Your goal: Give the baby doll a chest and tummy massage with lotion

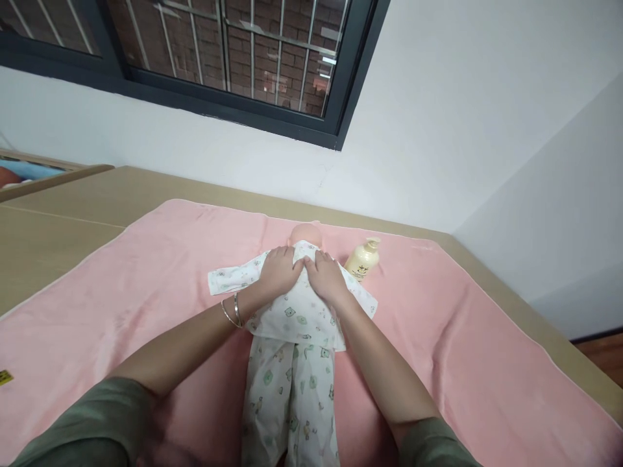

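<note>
Both hands [304, 272] press the doll [296, 324]; lotion bottle [363, 259] seemingly capped.

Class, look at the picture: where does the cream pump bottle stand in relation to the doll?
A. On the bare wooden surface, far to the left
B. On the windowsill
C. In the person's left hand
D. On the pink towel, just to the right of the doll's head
D: the pump bottle stands on the pink towel right of the doll's head, while the left hand and right hand rest flat on the doll's shirt.
</note>
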{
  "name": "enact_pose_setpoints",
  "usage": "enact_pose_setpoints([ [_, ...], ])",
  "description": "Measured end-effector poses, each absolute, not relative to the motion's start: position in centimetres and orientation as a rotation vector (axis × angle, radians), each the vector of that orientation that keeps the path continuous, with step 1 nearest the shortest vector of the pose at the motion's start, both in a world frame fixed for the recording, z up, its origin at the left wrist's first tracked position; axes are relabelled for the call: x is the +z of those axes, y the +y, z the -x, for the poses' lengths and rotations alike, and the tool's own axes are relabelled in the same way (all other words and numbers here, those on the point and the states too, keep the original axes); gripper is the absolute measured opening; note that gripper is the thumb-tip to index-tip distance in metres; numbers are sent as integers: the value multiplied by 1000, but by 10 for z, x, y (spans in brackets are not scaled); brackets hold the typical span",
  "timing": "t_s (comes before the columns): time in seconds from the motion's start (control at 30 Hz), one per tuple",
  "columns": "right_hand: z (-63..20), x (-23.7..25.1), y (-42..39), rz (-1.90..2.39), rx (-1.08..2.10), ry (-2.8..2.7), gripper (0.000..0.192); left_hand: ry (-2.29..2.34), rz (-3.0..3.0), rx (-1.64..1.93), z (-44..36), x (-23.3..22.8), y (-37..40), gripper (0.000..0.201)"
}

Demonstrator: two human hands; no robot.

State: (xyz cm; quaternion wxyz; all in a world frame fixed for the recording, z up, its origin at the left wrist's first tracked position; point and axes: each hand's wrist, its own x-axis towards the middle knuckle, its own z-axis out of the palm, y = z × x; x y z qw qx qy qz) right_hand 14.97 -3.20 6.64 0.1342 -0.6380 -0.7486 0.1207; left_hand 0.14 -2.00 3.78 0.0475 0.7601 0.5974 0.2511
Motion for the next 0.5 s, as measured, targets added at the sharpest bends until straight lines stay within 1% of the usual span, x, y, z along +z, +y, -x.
enact_pose_setpoints([
  [0.1, -165, 64, -13, 1874, 454, -2146, 68, 1850, -2417, 853, -14, 28, -38, 50],
  [0.17, -170, 64, -9, 1903, 462, -2158, 72, 1861, -2440, 903, -18, 24, -45, 51],
  [0.27, -166, 66, -16, 1927, 409, -2200, 74, 1840, -2424, 904, -14, 27, -41, 48],
  [0.43, -146, 70, -42, 1915, 211, -2255, 65, 1758, -2251, 774, 2, 43, -16, 36],
  [0.5, -142, 68, -45, 1901, 171, -2241, 64, 1769, -2209, 755, 5, 45, -11, 35],
])
